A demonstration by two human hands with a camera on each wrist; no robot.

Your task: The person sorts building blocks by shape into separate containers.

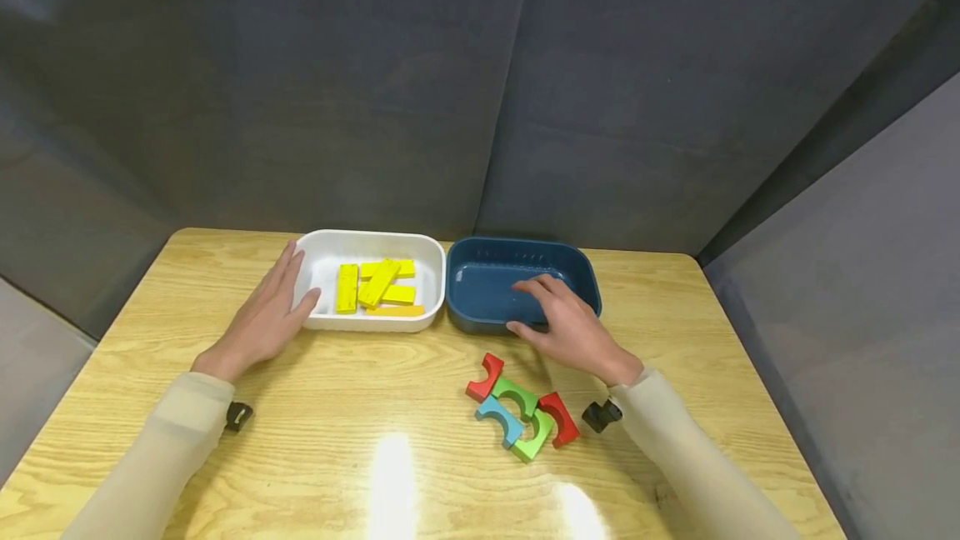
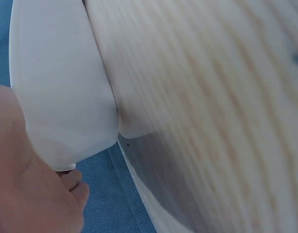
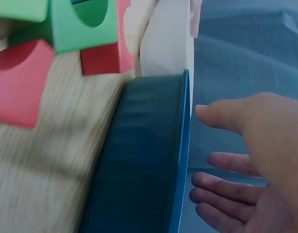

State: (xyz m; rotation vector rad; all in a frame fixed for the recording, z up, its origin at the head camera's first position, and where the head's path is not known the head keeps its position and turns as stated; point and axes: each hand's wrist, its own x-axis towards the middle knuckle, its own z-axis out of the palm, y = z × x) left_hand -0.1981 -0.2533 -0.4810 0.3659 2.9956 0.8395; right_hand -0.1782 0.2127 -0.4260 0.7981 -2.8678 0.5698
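My left hand (image 1: 266,315) rests against the left end of a white bin (image 1: 367,322), fingers stretched along its rim and thumb over the front corner. Inside that bin lie several yellow rectangular blocks (image 1: 347,290) and an orange-yellow one (image 1: 396,311) near the front wall. Over the dark blue bin (image 1: 480,282) hovers my right hand (image 1: 570,327), its fingers loosely bent and apart with nothing between them. In the right wrist view the thumb and fingers show beyond the blue rim (image 3: 184,141). Arched blocks lie in front of the blue bin: red (image 1: 564,413), green (image 1: 531,450) and blue (image 1: 506,413).
Both bins stand side by side at the back of the wooden table (image 1: 337,440), close to a dark cloth backdrop (image 1: 360,107). A grey panel (image 1: 855,298) rises along the right side. Black wrist devices (image 1: 602,415) sit under both cuffs.
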